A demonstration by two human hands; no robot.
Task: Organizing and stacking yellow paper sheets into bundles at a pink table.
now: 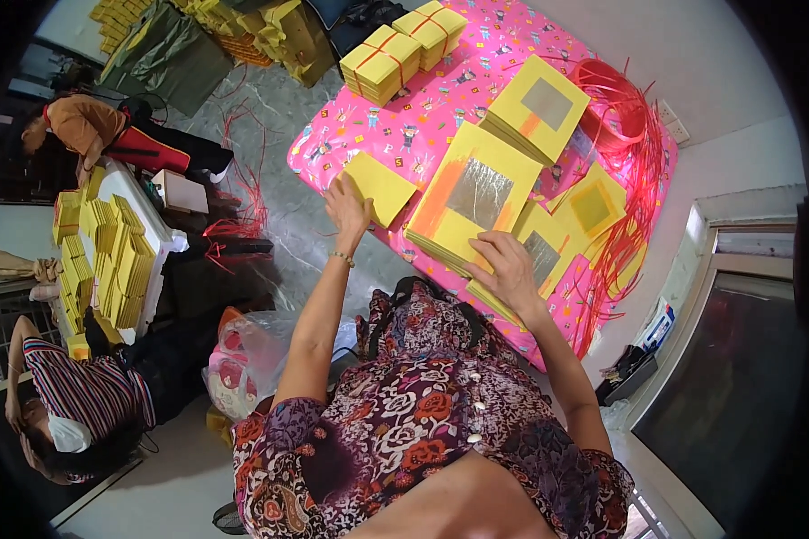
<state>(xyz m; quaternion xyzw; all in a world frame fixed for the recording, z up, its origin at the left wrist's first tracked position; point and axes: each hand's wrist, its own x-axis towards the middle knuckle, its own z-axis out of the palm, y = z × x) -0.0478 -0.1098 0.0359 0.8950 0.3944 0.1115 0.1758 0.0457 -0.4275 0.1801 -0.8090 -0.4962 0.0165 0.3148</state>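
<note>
Yellow paper sheets [385,187] lie near the left edge of a table with a pink patterned cover [333,135]. My left hand [346,211] rests on their left side, its fingers spread. To the right stands a thick stack of yellow paper [445,202], its top sheet bearing a silver square and an orange streak. At the near right corner of this stack is my right hand [508,269], fingers apart and touching its edge. The fingertips there are partly hidden. A similar stack [557,99] stands just behind.
Tied yellow bundles [382,63] stand at the table's far left. Red plastic strips [616,225] tangle along the right side, over more yellow paper [593,207]. At left, two people [90,126] are near a white table [157,238] with yellow stacks. A clear plastic bag [243,359] is left of me.
</note>
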